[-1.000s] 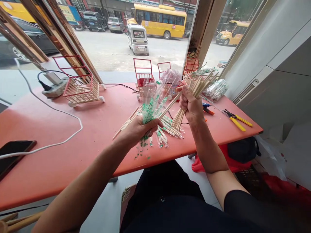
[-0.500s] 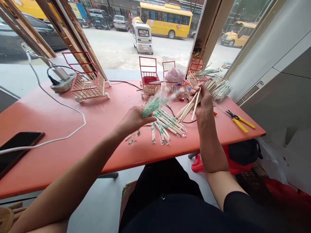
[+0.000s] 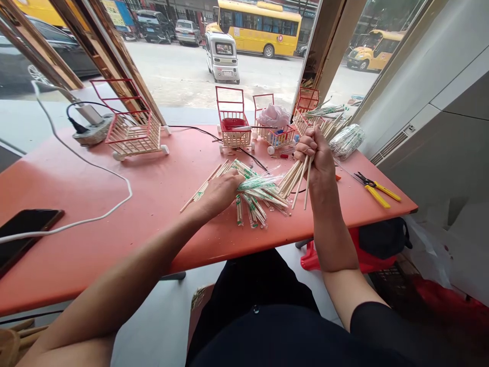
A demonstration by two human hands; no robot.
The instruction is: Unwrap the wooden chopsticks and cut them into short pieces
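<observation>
My right hand is closed around a bundle of bare wooden chopsticks, held upright above the orange table. My left hand rests low on the pile of wrapped chopsticks, its fingers curled on clear green-printed wrappers. Loose bare sticks lie just left of that hand.
Small chopstick-built carts stand along the back of the table. Yellow-handled pliers lie at the right, a phone at the left with a white cable. A power strip sits at the back left.
My left hand came down from in front of me with the wrappers onto the pile. My right hand tipped its bundle of chopsticks from slanting to nearly upright.
</observation>
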